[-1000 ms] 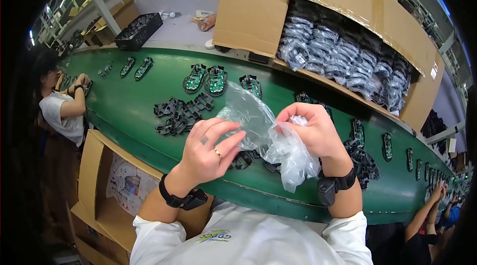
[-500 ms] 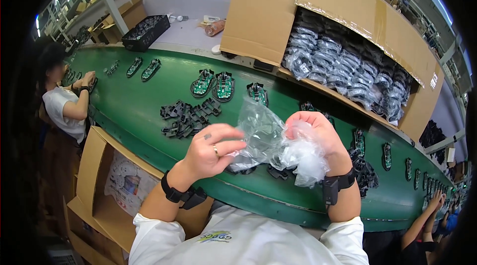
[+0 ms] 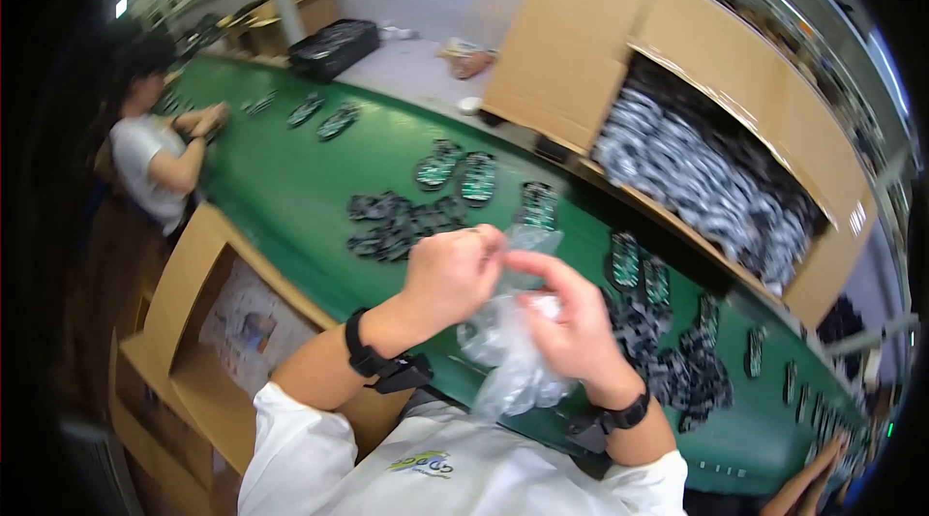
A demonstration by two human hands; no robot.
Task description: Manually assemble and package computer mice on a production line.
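My left hand (image 3: 451, 274) and my right hand (image 3: 571, 322) are close together above the near edge of the green conveyor belt (image 3: 290, 187). Both grip a crumpled clear plastic bag (image 3: 508, 351), which hangs down between them. Each wrist wears a black band. Just beyond my hands lies a pile of small black parts (image 3: 397, 224) on the belt. Further off rest green and black pieces (image 3: 457, 170) in pairs.
A big open cardboard box (image 3: 581, 61) full of bagged dark items (image 3: 706, 177) stands behind the belt. An open carton (image 3: 208, 322) sits at my lower left. Another person (image 3: 150, 153) works at the belt on the left. More black parts (image 3: 677, 361) lie to the right.
The bag has been gathered up and bunched smaller between my hands, which have come closer together. The view has swung a little, so the belt sits higher and more tilted.
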